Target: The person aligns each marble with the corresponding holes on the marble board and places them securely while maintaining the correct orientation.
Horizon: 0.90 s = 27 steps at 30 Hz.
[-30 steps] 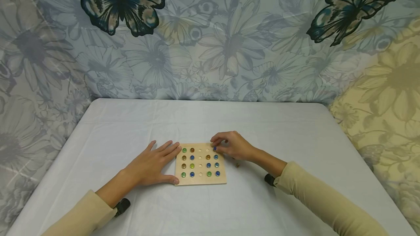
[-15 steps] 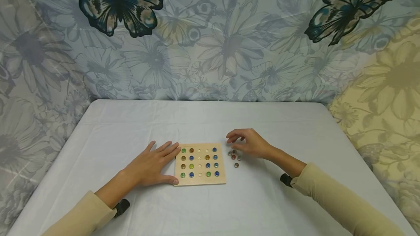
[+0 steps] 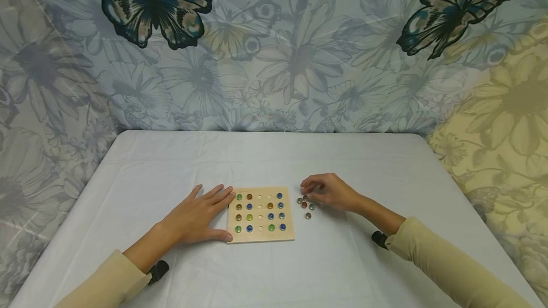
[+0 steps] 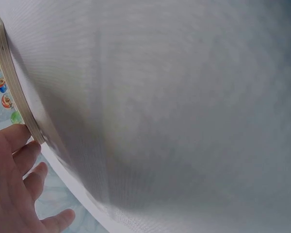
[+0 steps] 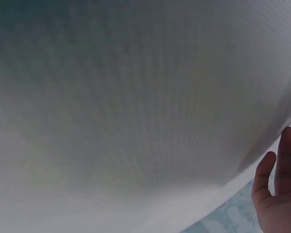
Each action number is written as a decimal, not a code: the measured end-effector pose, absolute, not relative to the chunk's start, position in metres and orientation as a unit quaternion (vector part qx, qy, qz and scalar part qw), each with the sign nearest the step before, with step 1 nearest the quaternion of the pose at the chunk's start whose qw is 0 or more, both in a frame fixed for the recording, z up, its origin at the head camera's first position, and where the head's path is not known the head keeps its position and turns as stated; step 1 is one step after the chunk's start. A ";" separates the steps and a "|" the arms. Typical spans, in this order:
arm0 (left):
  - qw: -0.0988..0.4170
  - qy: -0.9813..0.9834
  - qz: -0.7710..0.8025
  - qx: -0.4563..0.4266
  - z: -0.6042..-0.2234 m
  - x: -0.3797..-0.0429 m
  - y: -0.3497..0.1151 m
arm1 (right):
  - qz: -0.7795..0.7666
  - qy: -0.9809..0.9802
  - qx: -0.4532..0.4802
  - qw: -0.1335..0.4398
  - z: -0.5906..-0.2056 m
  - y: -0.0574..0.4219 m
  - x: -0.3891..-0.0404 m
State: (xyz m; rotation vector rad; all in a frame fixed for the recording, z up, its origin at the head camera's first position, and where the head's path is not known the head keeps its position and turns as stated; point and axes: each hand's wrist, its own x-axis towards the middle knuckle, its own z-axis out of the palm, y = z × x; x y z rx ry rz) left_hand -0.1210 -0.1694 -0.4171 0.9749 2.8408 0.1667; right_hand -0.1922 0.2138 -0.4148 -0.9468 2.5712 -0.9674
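Beside the board [image 3: 265, 212], the right hand [image 3: 331, 190] has reached loose marbles [image 3: 305, 205], its fingers' grip unclear; left fingers [image 3: 224, 199] stay spread.

The spread left hand [image 3: 197, 216] touches the left edge of a wooden board [image 3: 262, 237] bearing colored marbles [image 3: 270, 216] in rows. The right hand [image 3: 333, 191] hovers beside a small cluster of loose marbles [image 3: 305, 205] on the white tabletop [image 3: 257, 272], before a butterfly-patterned backdrop [image 3: 274, 70].
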 end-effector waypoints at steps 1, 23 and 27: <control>0.067 0.942 0.056 0.323 -0.417 -0.121 -0.170 | -0.331 0.879 -0.323 0.119 -0.415 0.213 -0.192; 0.058 0.942 0.061 0.325 -0.419 -0.121 -0.171 | -0.316 0.883 -0.327 0.115 -0.416 0.207 -0.190; 0.058 0.942 0.061 0.325 -0.418 -0.121 -0.171 | -0.314 0.885 -0.323 0.116 -0.414 0.206 -0.191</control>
